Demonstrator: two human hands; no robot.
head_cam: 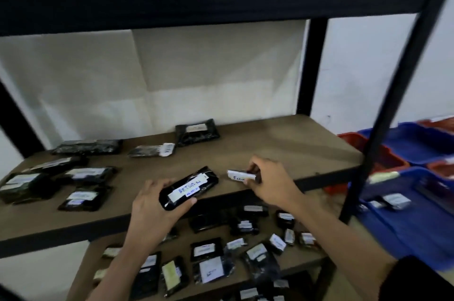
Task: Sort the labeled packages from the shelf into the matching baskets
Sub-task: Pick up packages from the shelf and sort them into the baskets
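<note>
We hold both packages: left hand (157,205) fingers clamped on long package (189,187), right hand (270,183) pinching small package (239,175); blue basket (417,205) right of both.

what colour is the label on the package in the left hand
White, with blue handwriting, on the black package that the left hand grips; head view.

Both forearms reach forward, bare. Left hand (153,212): fingers and thumb curled round a package, palm down. Right hand (272,183): fingers bent, pinching a smaller package at far side; dark sleeve at near right.
</note>
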